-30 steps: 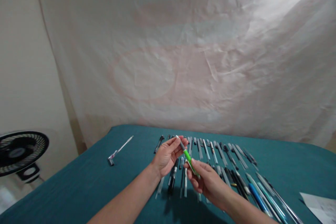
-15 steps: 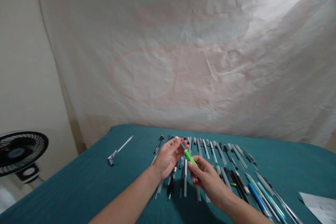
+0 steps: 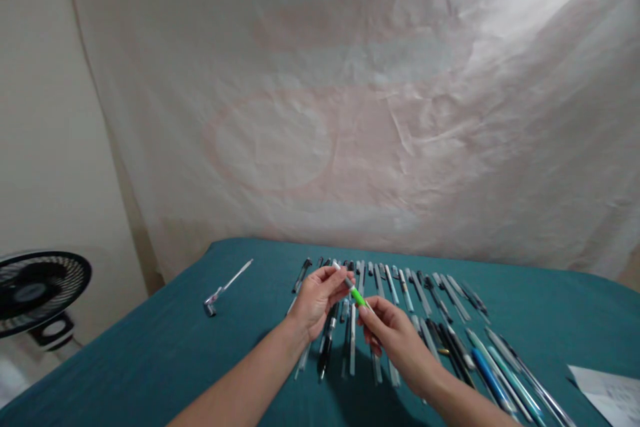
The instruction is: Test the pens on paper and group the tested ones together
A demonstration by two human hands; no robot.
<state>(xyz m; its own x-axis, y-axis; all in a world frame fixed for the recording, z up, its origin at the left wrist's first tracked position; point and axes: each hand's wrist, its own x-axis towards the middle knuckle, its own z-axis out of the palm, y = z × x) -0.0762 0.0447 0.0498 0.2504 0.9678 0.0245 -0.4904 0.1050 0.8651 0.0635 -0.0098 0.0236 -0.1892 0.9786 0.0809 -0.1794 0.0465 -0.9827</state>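
- Head view: a big pale sheet point(image 3: 320, 113) with pink marks hangs across the back, full of creases.
- A plain wall point(image 3: 40, 113) is on the left side.
- A table under a dark green cloth point(image 3: 165, 360) spreads out in front of the sheet.
- A black fan point(image 3: 35, 290) is beside the table on the left, partly cut off by the edge.
- A white paper point(image 3: 607, 393) lies at the right edge; its marks are too faint to read.
- The left hand point(image 3: 315, 300) has its thumb and fingers closed in a pinch on the grey and white end of a green pen point(image 3: 357, 295).
- The right hand point(image 3: 393, 330) has its thumb and fingers curled round the other end of that same pen.
- The pen is tilted in the air between both hands, above the table.
- There is one sheet, one fan, one paper, two hands and one green pen.
- Many pens point(image 3: 404, 290) lie in two rows, too many and too hidden to count.
- One blue pen point(image 3: 490, 377) is in the near row.
- One thin white stick point(image 3: 237, 275) lies far left, with a dark piece point(image 3: 210, 307) at its near end.
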